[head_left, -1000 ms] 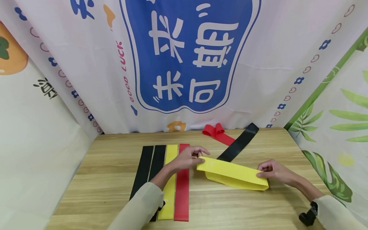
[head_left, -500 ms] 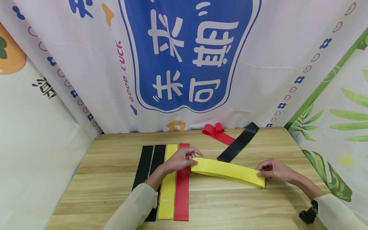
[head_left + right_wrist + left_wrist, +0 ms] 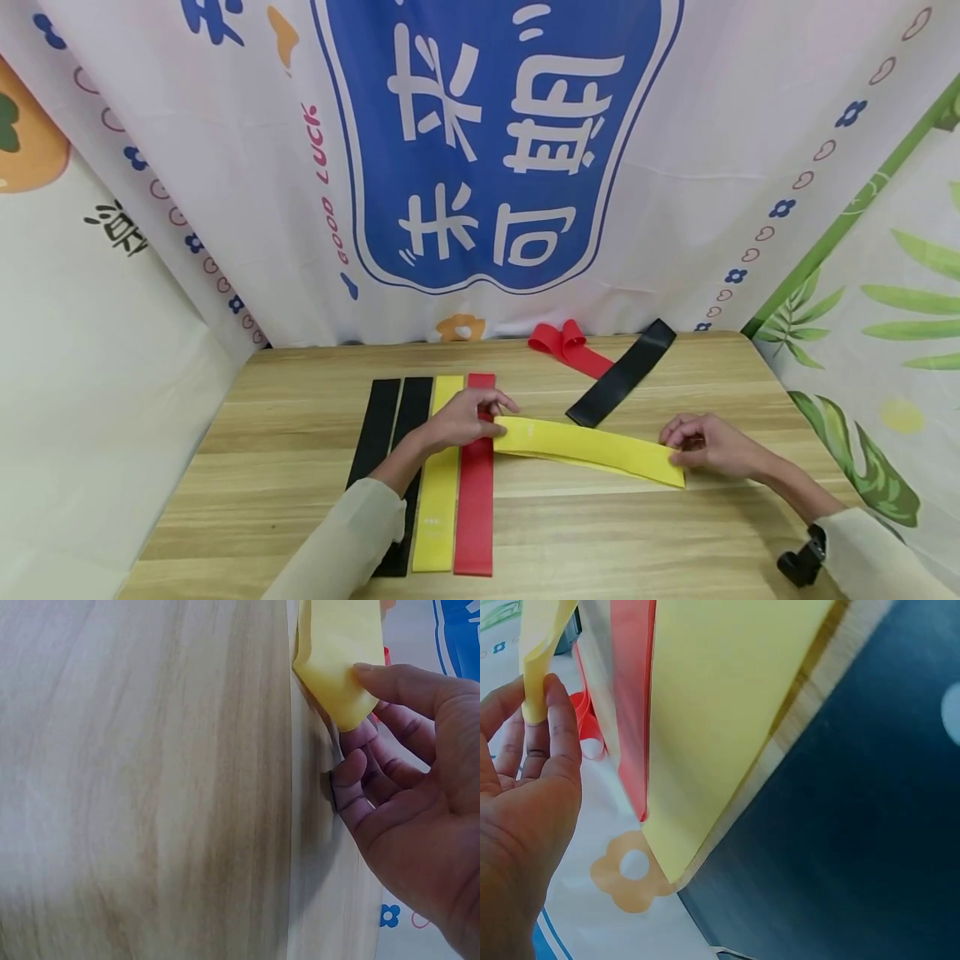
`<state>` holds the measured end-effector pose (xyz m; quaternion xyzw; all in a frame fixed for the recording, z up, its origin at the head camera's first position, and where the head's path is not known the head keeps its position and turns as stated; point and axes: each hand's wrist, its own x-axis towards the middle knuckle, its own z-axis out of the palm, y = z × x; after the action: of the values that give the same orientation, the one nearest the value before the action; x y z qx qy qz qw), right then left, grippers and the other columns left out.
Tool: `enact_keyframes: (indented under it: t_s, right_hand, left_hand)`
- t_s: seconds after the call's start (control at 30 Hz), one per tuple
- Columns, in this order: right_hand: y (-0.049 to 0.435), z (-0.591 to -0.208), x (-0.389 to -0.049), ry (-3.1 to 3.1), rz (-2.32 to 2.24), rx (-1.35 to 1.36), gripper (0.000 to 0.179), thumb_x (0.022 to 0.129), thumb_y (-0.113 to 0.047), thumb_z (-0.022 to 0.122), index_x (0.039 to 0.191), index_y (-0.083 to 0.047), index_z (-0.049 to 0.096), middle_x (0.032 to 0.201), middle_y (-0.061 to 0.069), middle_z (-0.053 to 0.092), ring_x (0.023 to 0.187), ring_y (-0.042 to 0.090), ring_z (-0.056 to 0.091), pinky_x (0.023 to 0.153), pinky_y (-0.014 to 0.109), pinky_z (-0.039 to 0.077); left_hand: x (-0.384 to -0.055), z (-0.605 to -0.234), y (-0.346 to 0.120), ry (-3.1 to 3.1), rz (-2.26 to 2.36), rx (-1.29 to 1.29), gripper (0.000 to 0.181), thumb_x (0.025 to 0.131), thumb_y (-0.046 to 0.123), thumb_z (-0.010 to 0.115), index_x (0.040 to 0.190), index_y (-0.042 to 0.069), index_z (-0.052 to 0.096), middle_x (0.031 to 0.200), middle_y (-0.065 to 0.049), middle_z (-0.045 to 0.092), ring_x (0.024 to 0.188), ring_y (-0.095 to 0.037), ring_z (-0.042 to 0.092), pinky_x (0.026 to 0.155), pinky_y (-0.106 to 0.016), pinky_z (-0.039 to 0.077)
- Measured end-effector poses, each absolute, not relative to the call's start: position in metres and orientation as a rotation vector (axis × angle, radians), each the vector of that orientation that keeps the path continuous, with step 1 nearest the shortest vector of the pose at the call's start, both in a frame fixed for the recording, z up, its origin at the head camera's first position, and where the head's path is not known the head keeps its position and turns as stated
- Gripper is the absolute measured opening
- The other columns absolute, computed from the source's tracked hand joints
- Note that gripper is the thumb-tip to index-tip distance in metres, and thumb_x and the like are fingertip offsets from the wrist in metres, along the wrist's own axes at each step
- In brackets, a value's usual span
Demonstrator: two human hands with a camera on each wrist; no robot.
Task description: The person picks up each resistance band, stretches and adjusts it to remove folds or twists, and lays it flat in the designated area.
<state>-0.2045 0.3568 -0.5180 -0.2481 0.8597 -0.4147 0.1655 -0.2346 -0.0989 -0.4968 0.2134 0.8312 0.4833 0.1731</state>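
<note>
A yellow resistance band (image 3: 588, 448) stretches between both hands above the wooden table, its two layers lying close together. My left hand (image 3: 463, 418) pinches its left end between thumb and fingers, over the red flat band (image 3: 474, 500). At the other end my right hand (image 3: 708, 446) pinches the band, thumb in front. In the left wrist view the folded end of the yellow band (image 3: 536, 694) sits between the fingertips. The right wrist view shows the thumb pressed on the yellow band's end (image 3: 337, 682), with the other fingers curled behind.
Left of the red band lie a flat yellow band (image 3: 435, 517) and two black bands (image 3: 375, 425), side by side. Behind the held band, a black band (image 3: 622, 373) crosses a curled red band (image 3: 573, 348) near the table's back edge. A printed curtain (image 3: 675, 208) hangs behind the table (image 3: 247, 467).
Both hands have shifted left with the yellow band, the left one more. The band's loop has closed from gaping to nearly flat, and its left end now meets the red band in view.
</note>
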Motion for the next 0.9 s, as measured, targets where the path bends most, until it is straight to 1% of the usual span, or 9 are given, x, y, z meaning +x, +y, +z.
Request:
enact_keyframes:
  t_s: [0.13, 0.27, 0.37, 0.5, 0.6, 0.7, 0.8, 0.9]
  right_hand:
    - [0.358, -0.519, -0.205, 2.448, -1.164, -0.702, 0.006, 0.094, -0.011, 0.079, 0.094, -0.016, 0.076, 0.115, 0.008, 0.069, 0.107, 0.005, 0.061, 0.088, 0.023, 0.054]
    - [0.358, -0.519, -0.204, 2.458, -1.156, -0.686, 0.006, 0.096, -0.015, 0.079, 0.091, -0.016, 0.074, 0.114, 0.007, 0.069, 0.104, 0.005, 0.06, 0.085, 0.023, 0.054]
    - [0.358, -0.519, -0.203, 2.44, -1.183, -0.676, 0.008, 0.096, -0.016, 0.078, 0.091, -0.014, 0.073, 0.109, 0.006, 0.07, 0.095, 0.006, 0.06, 0.078, 0.022, 0.053]
    - [0.359, -0.519, -0.202, 2.386, -1.242, -0.667, 0.007, 0.097, -0.012, 0.077, 0.092, -0.01, 0.072, 0.095, 0.002, 0.071, 0.08, 0.005, 0.058, 0.065, 0.022, 0.049]
    - [0.359, -0.518, -0.201, 2.352, -1.276, -0.629, 0.008, 0.097, -0.011, 0.076, 0.093, -0.006, 0.071, 0.084, -0.002, 0.068, 0.071, 0.004, 0.054, 0.06, 0.021, 0.045]
    - [0.358, -0.516, -0.201, 2.341, -1.302, -0.583, 0.011, 0.096, -0.011, 0.077, 0.095, -0.003, 0.07, 0.078, -0.002, 0.065, 0.067, 0.004, 0.053, 0.058, 0.021, 0.044]
    - [0.357, -0.516, -0.2, 2.345, -1.333, -0.537, 0.014, 0.095, -0.012, 0.079, 0.095, -0.001, 0.069, 0.078, -0.001, 0.065, 0.067, 0.005, 0.055, 0.058, 0.021, 0.047]
    - [0.356, -0.517, -0.2, 2.352, -1.352, -0.508, 0.016, 0.095, -0.011, 0.078, 0.096, 0.0, 0.068, 0.081, 0.002, 0.066, 0.069, 0.007, 0.058, 0.06, 0.023, 0.051]
  left_hand:
    - [-0.235, -0.497, -0.101, 2.364, 1.353, 0.638, 0.032, 0.091, 0.002, 0.08, 0.122, 0.01, 0.075, 0.099, -0.005, 0.065, 0.094, -0.018, 0.06, 0.077, -0.024, 0.053]
    - [-0.234, -0.499, -0.103, 2.361, 1.355, 0.644, 0.032, 0.092, 0.001, 0.078, 0.123, 0.009, 0.074, 0.103, -0.006, 0.065, 0.096, -0.018, 0.06, 0.08, -0.025, 0.055]
    - [-0.234, -0.5, -0.105, 2.363, 1.367, 0.646, 0.032, 0.093, -0.001, 0.077, 0.123, 0.009, 0.074, 0.105, -0.006, 0.065, 0.097, -0.019, 0.06, 0.082, -0.026, 0.055]
    - [-0.234, -0.501, -0.107, 2.377, 1.367, 0.625, 0.032, 0.093, -0.001, 0.078, 0.122, 0.01, 0.075, 0.108, -0.003, 0.066, 0.1, -0.019, 0.06, 0.085, -0.027, 0.056]
    - [-0.233, -0.501, -0.108, 2.387, 1.366, 0.61, 0.032, 0.093, -0.001, 0.078, 0.122, 0.012, 0.075, 0.112, -0.003, 0.066, 0.102, -0.02, 0.06, 0.086, -0.029, 0.058]
    - [-0.231, -0.501, -0.108, 2.379, 1.386, 0.604, 0.033, 0.092, -0.002, 0.078, 0.122, 0.011, 0.074, 0.117, -0.005, 0.066, 0.105, -0.022, 0.062, 0.087, -0.032, 0.06]
    - [-0.23, -0.502, -0.109, 2.361, 1.409, 0.601, 0.033, 0.092, -0.003, 0.077, 0.123, 0.01, 0.073, 0.121, -0.007, 0.067, 0.106, -0.022, 0.063, 0.087, -0.032, 0.061]
    - [-0.228, -0.503, -0.11, 2.342, 1.424, 0.6, 0.032, 0.093, -0.004, 0.076, 0.123, 0.007, 0.072, 0.123, -0.008, 0.067, 0.102, -0.022, 0.063, 0.084, -0.031, 0.061]
